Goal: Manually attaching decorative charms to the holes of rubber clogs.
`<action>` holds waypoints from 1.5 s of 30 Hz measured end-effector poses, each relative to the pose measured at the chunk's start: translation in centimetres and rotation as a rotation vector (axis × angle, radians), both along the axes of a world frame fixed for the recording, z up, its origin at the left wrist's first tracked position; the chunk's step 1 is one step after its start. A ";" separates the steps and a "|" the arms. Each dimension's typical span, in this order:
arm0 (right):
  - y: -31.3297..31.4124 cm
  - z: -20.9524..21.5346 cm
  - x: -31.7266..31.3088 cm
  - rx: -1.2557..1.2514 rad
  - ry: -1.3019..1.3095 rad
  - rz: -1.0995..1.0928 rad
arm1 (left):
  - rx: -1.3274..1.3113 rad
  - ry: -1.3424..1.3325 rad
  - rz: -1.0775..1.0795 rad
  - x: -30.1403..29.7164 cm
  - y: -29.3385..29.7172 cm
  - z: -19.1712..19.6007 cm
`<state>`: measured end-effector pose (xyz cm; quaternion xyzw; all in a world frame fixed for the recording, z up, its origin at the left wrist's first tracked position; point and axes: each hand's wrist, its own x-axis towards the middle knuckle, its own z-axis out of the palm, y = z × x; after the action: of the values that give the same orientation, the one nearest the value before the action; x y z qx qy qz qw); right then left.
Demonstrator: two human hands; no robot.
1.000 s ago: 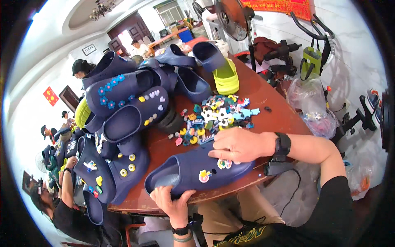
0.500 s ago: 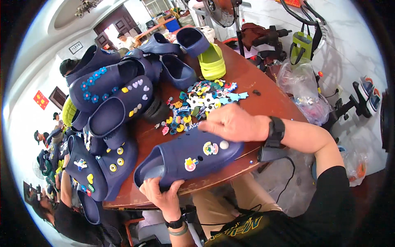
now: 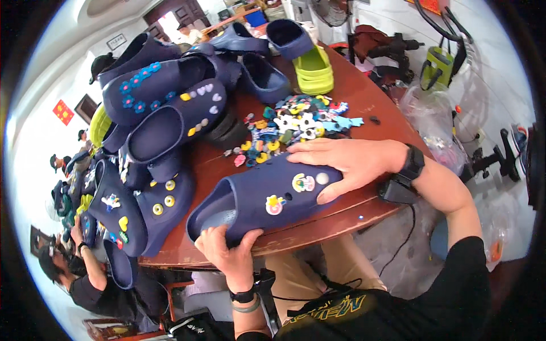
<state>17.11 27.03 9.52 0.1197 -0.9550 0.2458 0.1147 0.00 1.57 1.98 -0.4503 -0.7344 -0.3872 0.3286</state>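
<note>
A navy foam clog (image 3: 256,187) lies on the table near its front edge, heel opening toward my left. My left hand (image 3: 230,256) grips the heel rim, with fingers inside the opening and thumb outside. Across the toe spreads my right hand (image 3: 361,167), thumb on the near side and fingers over the far side, holding the shoe. On the upper sit a yellow-and-pink swirl charm (image 3: 274,205), a colourful rounded charm (image 3: 303,183) and a pale round button charm (image 3: 322,178). My right hand hides part of the toe. A heap of mixed shoe charms (image 3: 296,122) lies just beyond.
Decorated navy clogs (image 3: 165,131) are piled on the left, and a lime-green clog (image 3: 314,71) stands at the back of the brown table (image 3: 375,85). A black box with a cable (image 3: 398,190) is by my right wrist. At far left, a co-worker (image 3: 85,278) reaches toward clogs.
My right hand has opened out from a pinch above the far side of the clog and come down over its toe. My left hand keeps its grip. The view has shifted slightly.
</note>
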 end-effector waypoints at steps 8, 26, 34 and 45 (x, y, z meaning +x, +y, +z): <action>-1.0 -0.5 0.5 0.204 0.067 -0.045 | 0.016 0.047 -0.057 0.5 -0.1 0.6; -2.2 0.4 -1.1 0.061 0.161 -0.062 | 0.077 0.014 -0.065 0.4 0.0 0.8; -4.8 -0.6 -1.2 0.108 0.205 -0.192 | 0.099 0.016 -0.085 0.2 -0.2 0.7; -5.4 -2.3 -1.4 0.060 0.539 -0.202 | 0.094 0.020 -0.073 0.3 -0.2 0.4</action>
<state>15.73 21.60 7.24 0.0883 -0.9040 0.1641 0.3848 0.28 1.33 2.37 -0.4650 -0.6951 -0.4283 0.3423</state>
